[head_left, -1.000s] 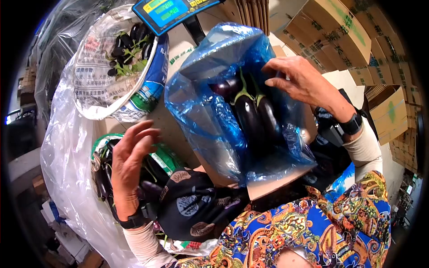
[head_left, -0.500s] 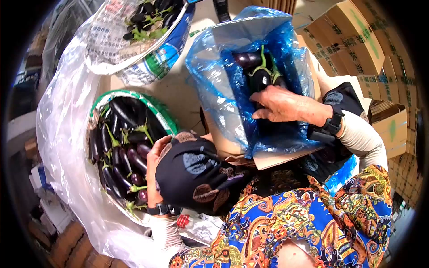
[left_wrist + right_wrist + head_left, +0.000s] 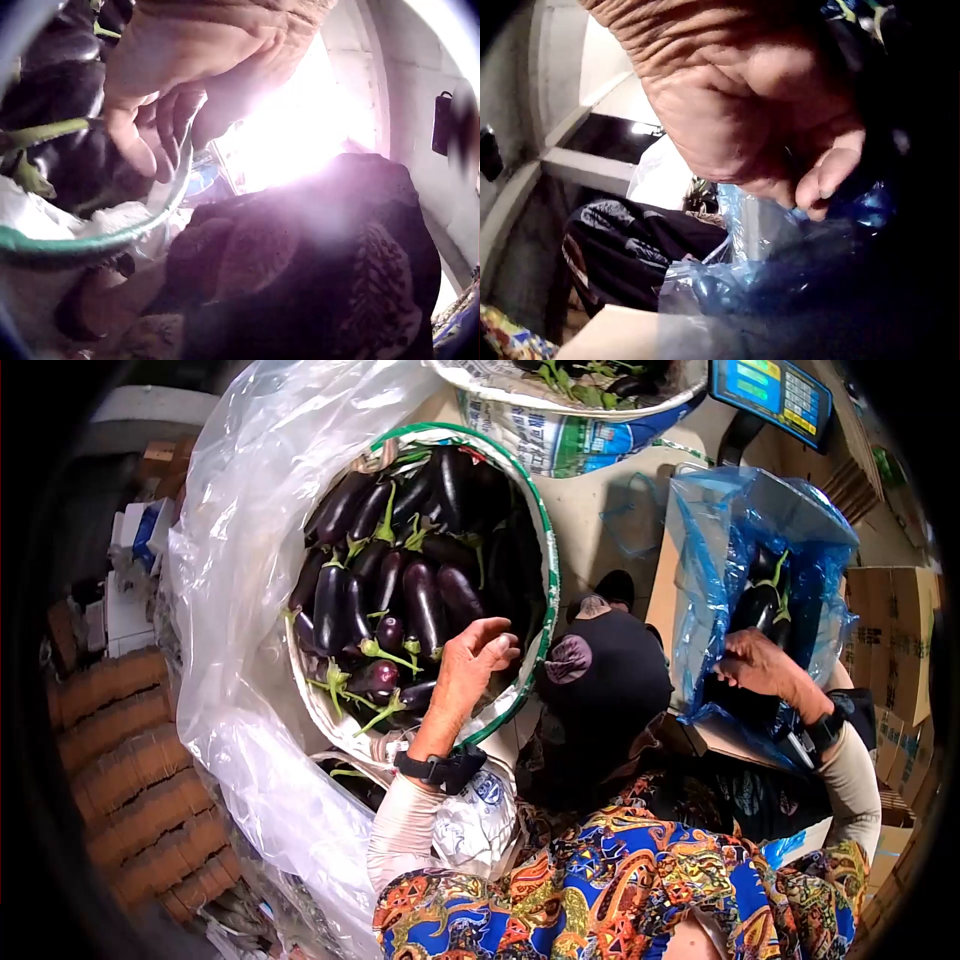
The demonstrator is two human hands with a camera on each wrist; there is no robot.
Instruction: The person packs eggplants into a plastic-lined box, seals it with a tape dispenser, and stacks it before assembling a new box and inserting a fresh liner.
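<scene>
Eggplants (image 3: 423, 605) showing deep purple, nearly black; stalks (image 3: 384, 525) bright green against them. Green band round basket rim (image 3: 548, 550). And there, vivid blue on bag liner (image 3: 700, 510), plain tan on carton (image 3: 666, 592). Scale (image 3: 772, 395) blue, yellow patches, green readouts! Shirt (image 3: 480, 915) loudest of all: swirling paisley in blue, gold, red. Sleeve (image 3: 405, 822) cream, wristband (image 3: 425, 768) black. Trousers (image 3: 660, 240) black, printed with grey-blue and brown leaf shapes. Plastic sheet (image 3: 230, 610) milky white.

The head view's top edge cuts off the round white-and-blue sack (image 3: 590, 442). The right hand (image 3: 768, 664) hides part of the shiny dark purple eggplants (image 3: 756, 606). Numbers on the flat blue scale screen (image 3: 768, 396) look too tiny to read.
</scene>
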